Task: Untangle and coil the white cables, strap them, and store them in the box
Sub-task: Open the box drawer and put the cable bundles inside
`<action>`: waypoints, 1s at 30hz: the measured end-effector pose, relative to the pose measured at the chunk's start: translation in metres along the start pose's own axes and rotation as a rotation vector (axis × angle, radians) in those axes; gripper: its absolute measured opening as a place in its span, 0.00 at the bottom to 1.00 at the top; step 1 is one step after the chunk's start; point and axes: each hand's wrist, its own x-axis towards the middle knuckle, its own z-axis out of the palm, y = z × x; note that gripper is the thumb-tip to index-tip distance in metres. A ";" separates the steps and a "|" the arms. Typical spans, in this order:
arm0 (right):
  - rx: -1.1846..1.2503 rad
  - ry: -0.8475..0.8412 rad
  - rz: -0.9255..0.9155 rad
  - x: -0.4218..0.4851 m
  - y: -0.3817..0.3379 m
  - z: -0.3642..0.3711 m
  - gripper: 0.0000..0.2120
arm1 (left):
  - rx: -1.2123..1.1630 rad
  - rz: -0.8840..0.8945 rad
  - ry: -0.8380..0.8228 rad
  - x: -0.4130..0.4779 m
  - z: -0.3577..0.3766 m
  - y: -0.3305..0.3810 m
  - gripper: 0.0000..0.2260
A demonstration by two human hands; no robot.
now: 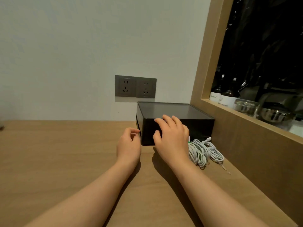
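While the desk [65, 161] carries a black box [200, 126], the box is best steadied from both sides before opening. The right grip [172, 136] is spread wide on its front, the left grip [128, 143] loosely curled, empty, at its left corner. White cables [203, 151] are heaped just beside it.

I see the black box [200, 128] sitting flat on the desk, lid on, tucked in the corner. The white cables [203, 151] are a tangled heap just beside its front.
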 end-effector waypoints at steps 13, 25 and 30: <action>-0.018 0.375 0.185 0.034 -0.012 0.073 0.18 | -0.223 -0.272 -0.324 0.068 0.011 -0.008 0.08; -0.006 0.390 0.142 0.033 -0.005 0.076 0.18 | -0.434 -0.426 -0.363 0.076 0.001 -0.003 0.23; -0.003 0.403 0.144 0.033 -0.004 0.077 0.19 | -0.407 -0.391 -0.149 0.078 -0.016 -0.009 0.19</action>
